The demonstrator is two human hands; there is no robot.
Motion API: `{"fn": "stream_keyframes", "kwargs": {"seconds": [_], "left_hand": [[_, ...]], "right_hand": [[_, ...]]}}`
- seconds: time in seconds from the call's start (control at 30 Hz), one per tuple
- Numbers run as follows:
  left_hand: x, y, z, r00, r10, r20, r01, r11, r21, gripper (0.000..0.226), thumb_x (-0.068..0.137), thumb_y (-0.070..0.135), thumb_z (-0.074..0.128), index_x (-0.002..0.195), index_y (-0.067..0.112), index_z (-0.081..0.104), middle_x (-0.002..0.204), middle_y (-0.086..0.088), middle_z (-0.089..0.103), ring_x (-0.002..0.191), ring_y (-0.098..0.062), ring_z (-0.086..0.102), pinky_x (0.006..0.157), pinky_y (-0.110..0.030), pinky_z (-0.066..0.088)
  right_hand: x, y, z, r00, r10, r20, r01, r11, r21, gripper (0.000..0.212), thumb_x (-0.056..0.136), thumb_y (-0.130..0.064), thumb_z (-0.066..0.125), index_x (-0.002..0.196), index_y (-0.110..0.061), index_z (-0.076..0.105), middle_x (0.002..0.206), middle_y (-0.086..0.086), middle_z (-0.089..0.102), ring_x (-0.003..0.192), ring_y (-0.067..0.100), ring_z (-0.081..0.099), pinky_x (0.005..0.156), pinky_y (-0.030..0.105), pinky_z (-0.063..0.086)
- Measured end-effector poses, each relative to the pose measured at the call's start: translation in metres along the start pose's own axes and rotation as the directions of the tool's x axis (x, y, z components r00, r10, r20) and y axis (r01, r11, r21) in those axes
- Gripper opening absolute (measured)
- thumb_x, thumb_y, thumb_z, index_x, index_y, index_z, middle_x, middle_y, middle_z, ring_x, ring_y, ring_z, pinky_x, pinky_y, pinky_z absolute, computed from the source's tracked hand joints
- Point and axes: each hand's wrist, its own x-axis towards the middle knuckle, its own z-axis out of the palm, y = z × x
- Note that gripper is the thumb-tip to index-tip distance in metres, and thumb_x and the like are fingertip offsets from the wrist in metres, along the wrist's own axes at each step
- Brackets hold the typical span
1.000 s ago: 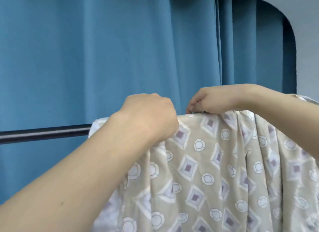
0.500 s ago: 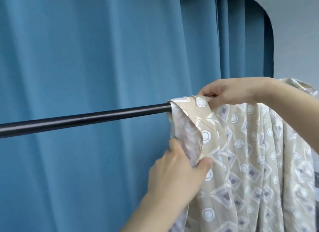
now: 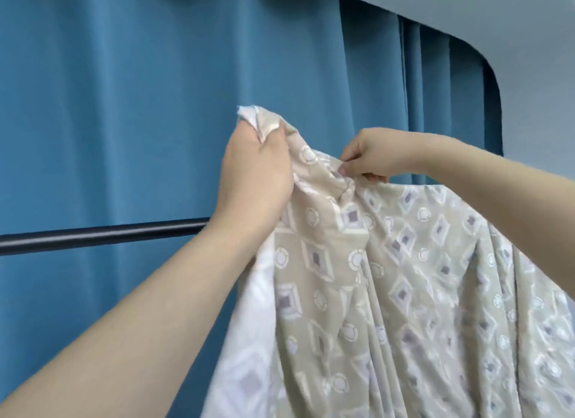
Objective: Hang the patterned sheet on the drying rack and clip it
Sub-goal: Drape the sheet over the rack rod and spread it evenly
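Head view shows the left hand [image 3: 255, 168] and right hand [image 3: 373, 156] both gripping the sheet [image 3: 389, 277], which should be spread flat along the bar [image 3: 102, 235].

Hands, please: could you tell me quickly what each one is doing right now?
Left hand: grips the patterned sheet corner.
Right hand: pinches the sheet's top edge.

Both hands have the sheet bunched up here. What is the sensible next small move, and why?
Probably carry the left hand leftward and down, laying its lifted corner of the patterned sheet over the bare rod; the right hand pinches the fabric bunched at the top.
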Motion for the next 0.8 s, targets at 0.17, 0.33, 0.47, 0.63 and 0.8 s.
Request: {"fn": "stream_keyframes", "kwargs": {"seconds": [0.17,0.33,0.47,0.63,0.8], "left_hand": [[0.094,-0.003,-0.058,0.809,0.535,0.245,-0.464,0.325,0.824,0.041,0.095,0.023,0.038,0.127,0.003,0.053,0.128,-0.02,0.051,0.122,-0.036,0.043,0.11,-0.042,0.028],[0.132,-0.018,-0.118,0.972,-0.122,0.203,-0.229,-0.264,0.937,0.067,0.096,0.048,0.025,0.152,0.012,0.021,0.156,-0.012,0.026,0.146,-0.03,0.016,0.119,-0.049,0.005],[0.097,-0.034,-0.146,0.379,-0.914,0.142,-0.137,0.096,0.986,0.029,0.095,0.026,0.044,0.102,0.008,0.065,0.095,-0.011,0.068,0.091,-0.03,0.065,0.089,-0.037,0.049],[0.045,-0.028,-0.169,0.595,-0.627,0.503,-0.372,0.34,0.864,0.025,0.095,0.016,0.039,0.085,0.009,0.061,0.103,-0.009,0.065,0.087,-0.024,0.063,0.082,-0.034,0.051],[-0.017,-0.011,-0.221,0.737,-0.038,0.675,-0.617,0.372,0.694,0.028,0.1,0.033,0.027,0.108,0.019,0.05,0.101,0.001,0.058,0.09,-0.022,0.054,0.079,-0.04,0.046]], "right_hand": [[0.057,-0.065,-0.043,0.903,0.12,-0.413,0.074,0.903,0.423,0.021,0.097,-0.015,0.053,0.091,-0.003,0.069,0.064,0.013,0.06,0.038,0.015,0.056,0.044,0.024,0.053],[0.112,-0.132,-0.02,0.913,0.12,-0.389,0.02,0.941,0.337,0.023,0.093,-0.01,0.051,0.096,0.003,0.07,0.082,0.018,0.071,0.067,0.029,0.069,0.067,0.038,0.061],[0.106,-0.167,0.063,0.907,0.179,0.382,-0.245,0.96,0.132,0.021,0.093,-0.011,0.053,0.105,-0.002,0.067,0.098,0.012,0.072,0.084,0.033,0.071,0.075,0.041,0.058],[0.052,-0.189,0.091,0.908,0.195,0.372,-0.114,0.967,-0.227,0.023,0.091,-0.026,0.054,0.101,-0.012,0.069,0.097,0.001,0.068,0.084,0.018,0.065,0.073,0.03,0.053],[-0.007,-0.204,0.088,0.921,0.147,-0.36,-0.094,0.983,0.16,0.03,0.095,-0.031,0.047,0.081,-0.015,0.068,0.075,-0.003,0.068,0.08,0.023,0.063,0.074,0.034,0.051]]}}
